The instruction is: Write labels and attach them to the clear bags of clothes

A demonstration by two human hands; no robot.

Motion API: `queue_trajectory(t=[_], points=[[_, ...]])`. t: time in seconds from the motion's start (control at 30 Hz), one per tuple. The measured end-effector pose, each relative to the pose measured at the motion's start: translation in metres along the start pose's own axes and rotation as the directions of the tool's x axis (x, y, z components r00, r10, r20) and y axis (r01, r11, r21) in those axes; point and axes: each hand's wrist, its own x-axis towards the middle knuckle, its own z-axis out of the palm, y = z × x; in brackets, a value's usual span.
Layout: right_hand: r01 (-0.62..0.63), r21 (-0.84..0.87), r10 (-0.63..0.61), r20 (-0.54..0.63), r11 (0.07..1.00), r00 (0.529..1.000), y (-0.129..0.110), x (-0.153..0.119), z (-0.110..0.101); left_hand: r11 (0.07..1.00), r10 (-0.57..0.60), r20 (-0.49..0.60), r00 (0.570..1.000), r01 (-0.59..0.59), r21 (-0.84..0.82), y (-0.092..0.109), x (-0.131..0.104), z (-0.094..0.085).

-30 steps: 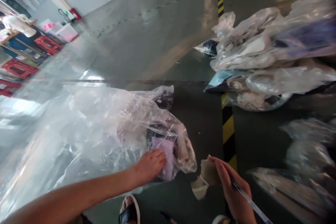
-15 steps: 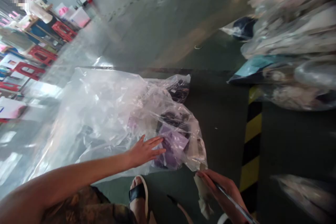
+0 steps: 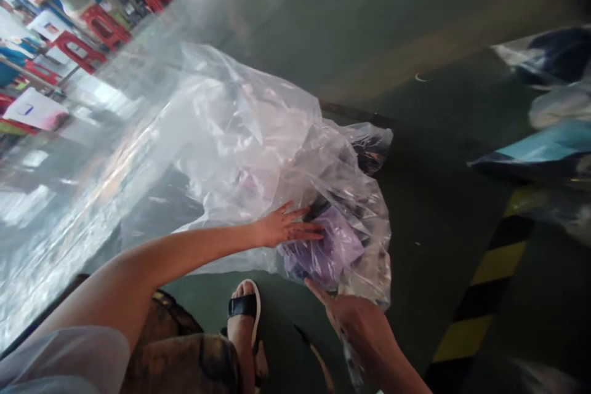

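Readable text: none anywhere in the view.
White card (image 3: 34, 109) at far left: bears a small blue mark, too blurred to read.
Clear plastic bag (image 3: 258, 154): shows no legible label or print.
Purple packet (image 3: 332, 246) inside the bag: no lettering that can be made out.
Floor stripe (image 3: 489, 283): yellow and black hazard marking, without words or numbers.

The big bag (image 3: 240, 135) is thin, glossy, crinkled clear plastic; the purple packet (image 3: 332, 249) inside looks like soft cloth, though blurred. The floor (image 3: 438, 209) is smooth, matt green.
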Motion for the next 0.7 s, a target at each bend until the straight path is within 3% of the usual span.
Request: queue_trajectory(t=[0.1, 0.27, 0.47, 0.7], points=[[0.067, -0.14, -0.061, 0.052, 0.988, 0.997, 0.0, 0.012, 0.006, 1.0, 0.013, -0.037, 0.999, -0.014, -0.014, -0.002, -0.001, 0.003], [-0.026, -0.08, 0.026, -0.003, 0.996, 1.0, 0.012, 0.015, 0.01, 0.999, 0.033, -0.094, 0.995, -0.029, 0.046, -0.008, -0.003, 0.008], [0.006, -0.147, -0.011, -0.032, 0.989, 0.999, 0.011, 0.022, -0.003, 0.997, 0.072, -0.193, 0.979, -0.065, 0.041, -0.022, 0.004, 0.011], [0.035, -0.216, -0.038, -0.01, 0.976, 0.999, 0.01, 0.028, -0.014, 0.993, 0.116, -0.206, 0.972, -0.113, 0.025, -0.034, 0.016, 0.017]])
